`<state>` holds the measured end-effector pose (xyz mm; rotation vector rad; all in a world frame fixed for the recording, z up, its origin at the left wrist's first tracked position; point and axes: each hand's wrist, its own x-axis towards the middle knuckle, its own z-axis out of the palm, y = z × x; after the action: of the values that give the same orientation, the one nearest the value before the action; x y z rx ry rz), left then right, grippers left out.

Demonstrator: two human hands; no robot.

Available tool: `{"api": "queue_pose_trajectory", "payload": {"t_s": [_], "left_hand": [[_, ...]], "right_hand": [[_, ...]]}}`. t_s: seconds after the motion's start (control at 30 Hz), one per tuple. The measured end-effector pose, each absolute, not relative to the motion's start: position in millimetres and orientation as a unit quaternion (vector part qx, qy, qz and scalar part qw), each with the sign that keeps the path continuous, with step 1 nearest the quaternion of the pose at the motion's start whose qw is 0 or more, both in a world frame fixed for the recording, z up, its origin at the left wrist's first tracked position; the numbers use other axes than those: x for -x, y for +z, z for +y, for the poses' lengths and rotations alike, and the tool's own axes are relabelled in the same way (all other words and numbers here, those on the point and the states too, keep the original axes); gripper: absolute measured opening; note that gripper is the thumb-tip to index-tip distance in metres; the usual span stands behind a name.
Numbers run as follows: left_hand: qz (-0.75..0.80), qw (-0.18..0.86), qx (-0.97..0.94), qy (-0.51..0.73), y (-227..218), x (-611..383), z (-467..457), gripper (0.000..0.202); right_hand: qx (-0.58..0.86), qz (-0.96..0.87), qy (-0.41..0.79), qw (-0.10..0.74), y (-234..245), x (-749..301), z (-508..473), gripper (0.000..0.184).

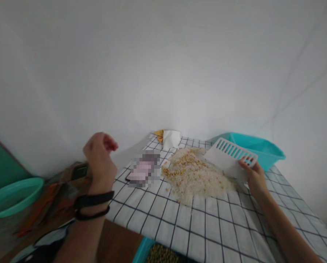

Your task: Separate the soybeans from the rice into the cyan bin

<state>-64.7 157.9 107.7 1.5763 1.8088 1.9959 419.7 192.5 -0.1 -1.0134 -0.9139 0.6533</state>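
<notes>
My right hand [255, 179] grips a flat white plastic plate with a row of slots [224, 155] by its right end, thumb on top. The plate is tilted over the right side of a pile of pale grains mixed with yellow kernels [199, 177]. That pile lies on a white cloth with black grid lines [207, 226]. My left hand [101, 148] is raised left of the table, fingers curled in, with nothing seen in them. A dark band and a thinner one circle its wrist. A phone with a blurred-out screen [143, 170] lies between this hand and the pile.
A turquoise basin [259, 148] stands behind the plate by the wall. At the back lie a white piece [171, 138] and something yellow [159, 135]. Below the front edge is a container of greenish beans [162, 254]. A green basin [18, 195] is low at left.
</notes>
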Motion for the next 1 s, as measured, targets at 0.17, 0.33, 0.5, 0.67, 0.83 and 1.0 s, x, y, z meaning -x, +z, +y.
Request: {"api": "queue_pose_trajectory", "payload": {"t_s": [0.17,0.33,0.5,0.67,0.83,1.0], "left_hand": [[0.583,0.126,-0.609,0.522,93.0,50.6,228.8,0.037],[0.66,0.137,-0.623,0.398,56.1,66.0,268.0,0.06],[0.673,0.137,-0.652,0.322,30.9,84.0,275.9,0.071],[0.68,0.116,-0.664,0.288,23.0,92.1,277.1,0.073],[0.685,0.101,-0.651,0.311,20.4,91.4,278.4,0.065],[0.68,0.09,-0.63,0.365,29.4,88.2,274.6,0.048]], "right_hand": [[0.463,-0.42,0.292,0.724,-1.3,-421.9,193.2,0.042],[0.47,-0.421,0.296,0.718,-1.0,-422.1,192.5,0.042],[0.479,-0.425,0.298,0.708,-0.9,-419.0,191.5,0.043],[0.481,-0.428,0.298,0.704,0.9,-416.7,189.4,0.043],[0.481,-0.424,0.299,0.707,1.7,-418.0,188.9,0.043],[0.478,-0.421,0.298,0.711,2.8,-417.8,188.6,0.043]]}}
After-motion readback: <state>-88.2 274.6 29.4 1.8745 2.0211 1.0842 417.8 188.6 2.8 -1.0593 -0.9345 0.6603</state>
